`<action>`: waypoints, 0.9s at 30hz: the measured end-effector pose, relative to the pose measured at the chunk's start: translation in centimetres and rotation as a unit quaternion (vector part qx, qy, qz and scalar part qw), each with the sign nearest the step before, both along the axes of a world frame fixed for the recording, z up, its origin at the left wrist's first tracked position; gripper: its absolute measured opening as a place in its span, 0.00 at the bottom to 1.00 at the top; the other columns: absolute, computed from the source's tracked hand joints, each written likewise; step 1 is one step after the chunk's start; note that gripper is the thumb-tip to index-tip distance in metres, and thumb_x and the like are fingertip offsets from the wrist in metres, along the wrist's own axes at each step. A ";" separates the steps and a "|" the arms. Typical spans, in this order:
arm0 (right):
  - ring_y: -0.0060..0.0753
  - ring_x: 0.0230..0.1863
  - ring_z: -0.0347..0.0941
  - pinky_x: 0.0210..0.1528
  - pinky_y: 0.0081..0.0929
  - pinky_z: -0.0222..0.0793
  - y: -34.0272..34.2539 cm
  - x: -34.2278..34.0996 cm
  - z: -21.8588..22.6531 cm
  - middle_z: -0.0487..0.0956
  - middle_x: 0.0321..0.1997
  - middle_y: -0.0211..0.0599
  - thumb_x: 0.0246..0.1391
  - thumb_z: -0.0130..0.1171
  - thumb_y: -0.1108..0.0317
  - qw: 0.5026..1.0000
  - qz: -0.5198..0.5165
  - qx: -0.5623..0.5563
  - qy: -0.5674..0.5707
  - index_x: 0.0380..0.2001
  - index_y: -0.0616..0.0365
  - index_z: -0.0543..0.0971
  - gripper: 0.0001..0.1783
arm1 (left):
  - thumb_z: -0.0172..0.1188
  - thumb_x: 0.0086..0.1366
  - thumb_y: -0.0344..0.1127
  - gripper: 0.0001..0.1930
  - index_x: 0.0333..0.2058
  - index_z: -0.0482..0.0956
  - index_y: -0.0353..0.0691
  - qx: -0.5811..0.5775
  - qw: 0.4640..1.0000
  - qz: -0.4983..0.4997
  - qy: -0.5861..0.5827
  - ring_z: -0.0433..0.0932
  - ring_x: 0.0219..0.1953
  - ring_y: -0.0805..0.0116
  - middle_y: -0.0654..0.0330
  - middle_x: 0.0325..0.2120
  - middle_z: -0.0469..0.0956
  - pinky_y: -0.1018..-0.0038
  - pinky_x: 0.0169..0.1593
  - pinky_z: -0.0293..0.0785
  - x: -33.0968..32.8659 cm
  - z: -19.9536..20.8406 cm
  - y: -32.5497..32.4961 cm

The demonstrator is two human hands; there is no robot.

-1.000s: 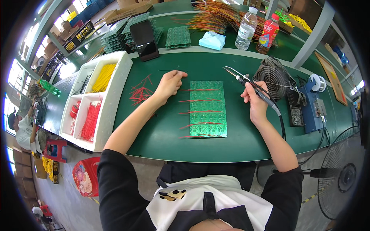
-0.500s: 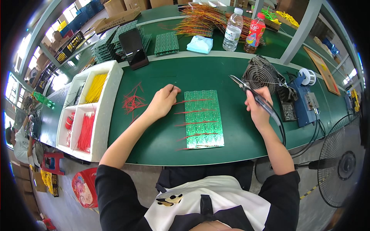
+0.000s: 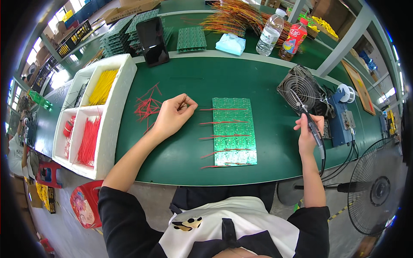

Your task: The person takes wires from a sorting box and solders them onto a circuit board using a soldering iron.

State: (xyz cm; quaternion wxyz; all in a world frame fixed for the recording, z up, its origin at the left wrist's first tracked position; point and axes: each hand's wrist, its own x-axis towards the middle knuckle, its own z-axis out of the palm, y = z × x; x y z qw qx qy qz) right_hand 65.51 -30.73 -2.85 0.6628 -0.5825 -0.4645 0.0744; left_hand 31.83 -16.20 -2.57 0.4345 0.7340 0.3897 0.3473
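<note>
A green panel of circuit boards (image 3: 241,144) lies flat on the green table in front of me. Red wires (image 3: 229,123) run across it in several rows, their loose ends sticking out past its left edge. Just left of the panel, my left hand (image 3: 175,115) is closed, fingertips together; thin dark strands seem to show at them, too small to name. Beside that hand lies a loose pile of red wires (image 3: 147,106). My right hand (image 3: 310,131) grips a soldering iron (image 3: 316,136) whose tip points up in front of a small fan (image 3: 297,90).
A white foam tray (image 3: 112,129) with yellow, red and dark wires stands at the left. Behind are a black phone (image 3: 153,43), stacked circuit boards (image 3: 191,39), a tissue pack (image 3: 231,44) and two bottles (image 3: 270,34). A blue soldering station (image 3: 341,116) with cables sits right.
My right hand has carried the soldering iron to the right, away from the panel and over to the fan. My left hand has drawn slightly away from the panel, its fingers more curled.
</note>
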 end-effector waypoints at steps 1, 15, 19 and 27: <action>0.21 0.17 0.69 0.21 0.14 0.64 0.1 0.0 0.1 0.74 0.21 0.37 0.51 0.57 0.73 1.000 0.001 -0.004 -0.001 0.31 0.62 0.65 0.10 | 0.55 0.56 0.28 0.05 0.26 0.73 0.31 0.006 1.000 -0.004 0.025 0.51 0.17 0.83 0.70 0.11 0.55 0.81 0.21 0.51 0.0 0.0 -0.1; 0.25 0.18 0.70 0.23 0.18 0.67 3.6 -2.9 1.0 0.74 0.22 0.41 0.54 0.53 0.70 0.993 0.095 -0.018 0.074 0.31 0.61 0.64 0.09 | 0.57 0.55 0.28 0.05 0.30 0.78 0.32 0.008 0.999 0.003 0.036 0.48 0.17 0.87 0.76 0.12 0.52 0.83 0.20 0.45 1.3 0.0 0.7; 0.25 0.17 0.70 0.21 0.19 0.67 4.8 -4.7 1.4 0.74 0.20 0.43 0.54 0.52 0.69 0.959 0.210 -0.028 0.190 0.29 0.60 0.63 0.10 | 0.57 0.54 0.28 0.05 0.29 0.78 0.32 0.011 0.999 0.003 0.042 0.46 0.16 0.87 0.76 0.11 0.51 0.83 0.20 0.44 1.1 0.1 0.5; 0.26 0.15 0.69 0.21 0.22 0.70 4.5 -7.3 0.4 0.73 0.18 0.42 0.53 0.53 0.70 0.923 0.313 -0.113 0.192 0.28 0.58 0.60 0.11 | 0.58 0.54 0.27 0.05 0.29 0.79 0.33 -0.009 0.999 0.012 0.042 0.46 0.16 0.87 0.76 0.11 0.51 0.83 0.20 0.44 1.0 0.1 0.4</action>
